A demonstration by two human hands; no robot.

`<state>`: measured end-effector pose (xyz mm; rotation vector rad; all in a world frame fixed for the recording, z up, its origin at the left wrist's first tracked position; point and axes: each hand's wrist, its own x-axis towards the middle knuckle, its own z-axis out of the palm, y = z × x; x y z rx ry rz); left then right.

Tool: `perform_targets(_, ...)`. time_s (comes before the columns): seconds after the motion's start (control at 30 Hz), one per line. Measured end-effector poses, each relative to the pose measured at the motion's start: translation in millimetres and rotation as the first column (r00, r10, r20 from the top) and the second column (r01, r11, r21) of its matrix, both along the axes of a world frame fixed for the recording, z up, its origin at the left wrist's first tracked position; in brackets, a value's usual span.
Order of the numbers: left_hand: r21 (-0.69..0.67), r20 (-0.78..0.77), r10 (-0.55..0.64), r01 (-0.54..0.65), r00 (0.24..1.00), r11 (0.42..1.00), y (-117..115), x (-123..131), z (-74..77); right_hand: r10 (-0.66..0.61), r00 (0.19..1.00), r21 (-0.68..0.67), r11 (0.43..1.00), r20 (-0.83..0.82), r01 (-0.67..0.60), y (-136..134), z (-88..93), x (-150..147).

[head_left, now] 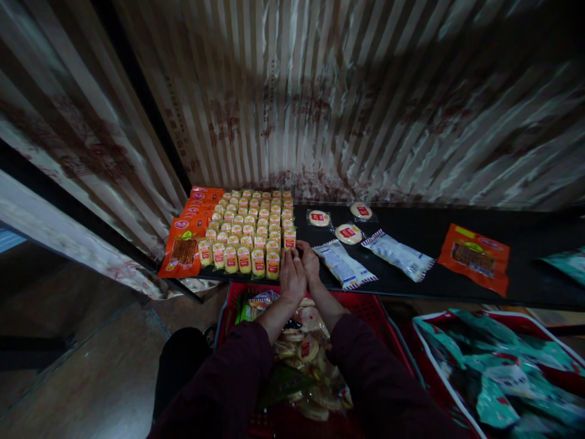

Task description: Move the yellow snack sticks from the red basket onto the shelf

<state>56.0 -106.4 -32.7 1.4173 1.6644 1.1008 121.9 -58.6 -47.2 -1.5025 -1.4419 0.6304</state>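
My left hand and my right hand are side by side at the shelf's front edge, fingers curled close together. Whatever lies between or under the fingers is hidden. Just beyond the fingertips stands a small wrapped cake with a red label, at the right end of a block of upright wrapped cakes set in tight rows. To the right of my right hand lies a white-and-blue snack packet. Below my wrists, a red basket holds loose round wrapped crackers.
On the black shelf are flat round crackers, another white-blue packet and an orange bag. Orange packs line the left end. A second basket holds teal bags. Striped curtain hangs behind.
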Motion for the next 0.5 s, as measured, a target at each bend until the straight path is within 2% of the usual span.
perform_targets(0.1, -0.01, 0.001, 0.005, -0.005, 1.0, 1.0, -0.3, 0.5, -0.3, -0.028, 1.0, -0.038, 0.999, 0.008, 0.028, 1.2, 0.7, -0.2)
perform_targets(0.3, -0.021, -0.003, 0.01, -0.01, 1.0, 1.0, -0.7, 0.6, -2.1, 0.006, 1.0, 0.007, 1.0, -0.019, -0.006, 4.3, -0.1, 1.4)
perform_targets(0.5, -0.024, -0.004, 0.011, -0.011, 1.0, 1.0, 0.1, 0.2, -4.9, -0.01, 0.999, 0.006, 1.0, -0.048, 0.01, 9.4, -5.7, -0.9)
